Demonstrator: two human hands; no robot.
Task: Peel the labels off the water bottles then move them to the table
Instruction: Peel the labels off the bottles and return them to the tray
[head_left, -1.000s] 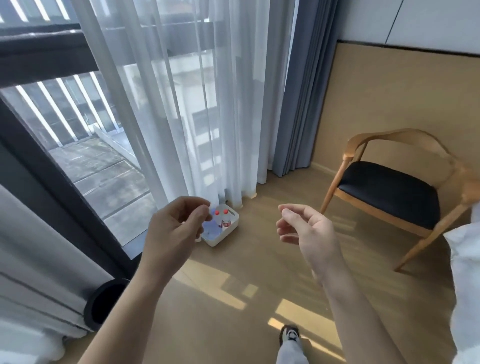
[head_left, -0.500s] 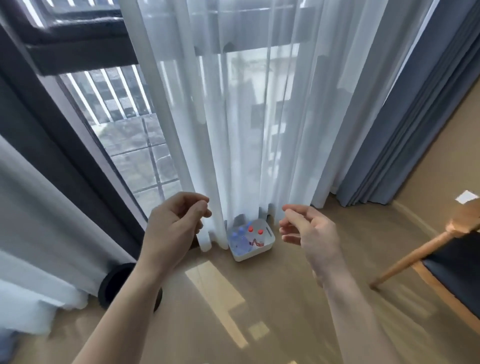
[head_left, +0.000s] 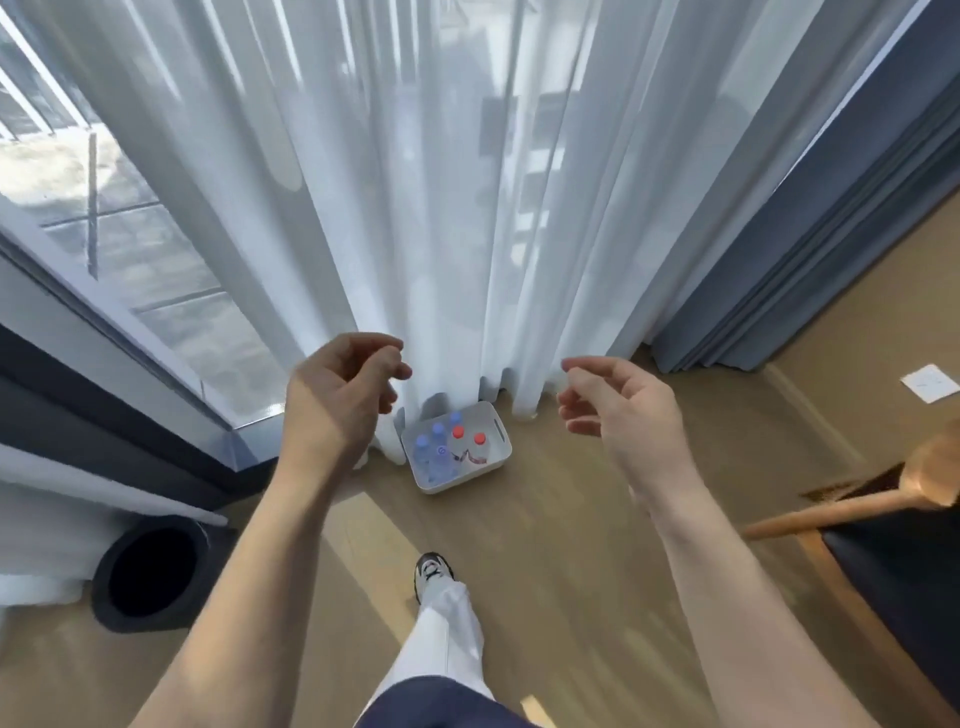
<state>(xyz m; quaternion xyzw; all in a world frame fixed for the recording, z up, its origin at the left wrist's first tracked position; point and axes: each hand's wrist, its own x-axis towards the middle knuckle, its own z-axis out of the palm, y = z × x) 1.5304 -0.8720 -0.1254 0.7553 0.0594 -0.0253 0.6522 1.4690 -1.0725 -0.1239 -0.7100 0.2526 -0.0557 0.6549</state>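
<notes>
- Left hand (head_left: 340, 400): up in the air, back toward the camera. Fingers loosely curled, thumb close to the index tip, nothing in it.
- Right hand (head_left: 621, 415): also in the air. Fingers half bent and relaxed, thumb apart from them, nothing in it.
- The hands are well apart, palms roughly facing each other, and neither touches anything.
- Bin (head_left: 500, 441): white, on the floor (head_left: 545, 545) at the hem of the sheer curtain (head_left: 467, 208). Its far corner is touching or just under the cloth; can't tell which.
- Bottles (head_left: 439, 454): five, upright in the bin. Three with blue caps (head_left: 438, 429) stand in a row along the bin's left wall. Two with red caps (head_left: 457, 432) stand just beside them toward the middle.
- Labels: the red-cap pair shows red-and-white bands. The blue-cap ones are too small to read.
- Bin vs hands: in the view it sits between the two hands and lower, nearer the left one. It is down on the floor, well beneath both, with no contact.
- Shoe (head_left: 434, 569) and a white trouser leg are on the near side of the bin, apart from it.
- Black tube (head_left: 150, 577): on the floor at left, open end toward the camera.
- Chair (head_left: 831, 512): wooden with a dark seat, at the right edge.
- Blue drape (head_left: 805, 260) hangs just right of the sheer curtain. A paper slip (head_left: 930, 383) lies on the floor near it.
</notes>
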